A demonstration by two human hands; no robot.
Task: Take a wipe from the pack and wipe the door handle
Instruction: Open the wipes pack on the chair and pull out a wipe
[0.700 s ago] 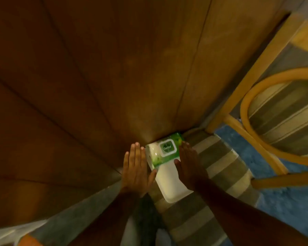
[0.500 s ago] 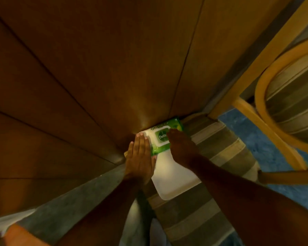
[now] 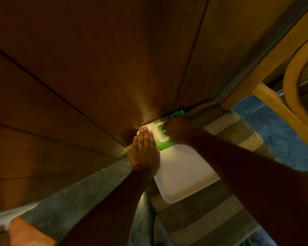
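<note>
Wood panelling [image 3: 96, 77] fills the head view, a striped cushion [image 3: 220, 219] below it. Against the panelling lies the green wipes pack [image 3: 164, 144], its near end on a white tray [image 3: 183, 174]. Left hand [image 3: 144, 151], fingers straight and pressed together, lies flat on the pack's left edge, probably steadying it. Right hand [image 3: 179, 129] curls over the lid [image 3: 161, 133]; finger closure underneath cannot be told. No door handle visible.

White tray [image 3: 183, 174] on striped cushion [image 3: 220, 219]; wooden chair frame [image 3: 274, 103] at right; blue floor [image 3: 274, 132] beneath.
</note>
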